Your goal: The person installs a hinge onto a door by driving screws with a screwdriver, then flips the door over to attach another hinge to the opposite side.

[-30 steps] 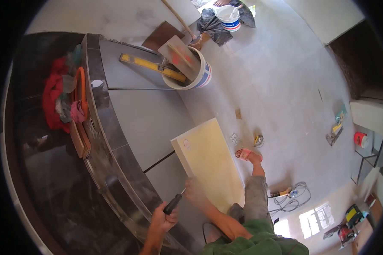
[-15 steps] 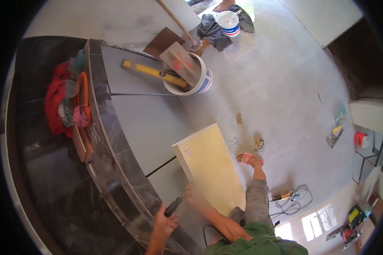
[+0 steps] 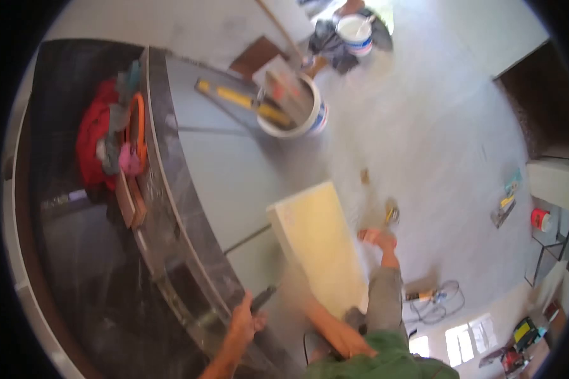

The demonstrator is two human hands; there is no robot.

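Note:
My left hand (image 3: 242,325) is wrapped round a dark, elongated tool (image 3: 263,299) beside the dark tiled ledge (image 3: 199,237). Just right of it, my right hand (image 3: 295,287) is smeared by motion, and its fingers cannot be made out. It is near the lower left edge of a pale yellow box-like block (image 3: 319,243), which stands in front of grey cabinet panels (image 3: 224,170). Whether my right hand touches the block or the tool is unclear.
A white bucket (image 3: 319,117) holds a yellow level (image 3: 234,96) and trowels. Red cloth (image 3: 95,142) and an orange handle lie on the dark counter (image 3: 50,252). A tape measure (image 3: 392,215) and a corded power tool (image 3: 423,295) lie on the floor. Another person's foot shows at the top.
The view has shifted, so the surroundings appear slightly displaced to the right. My right hand is more blurred. My left hand still holds the dark tool.

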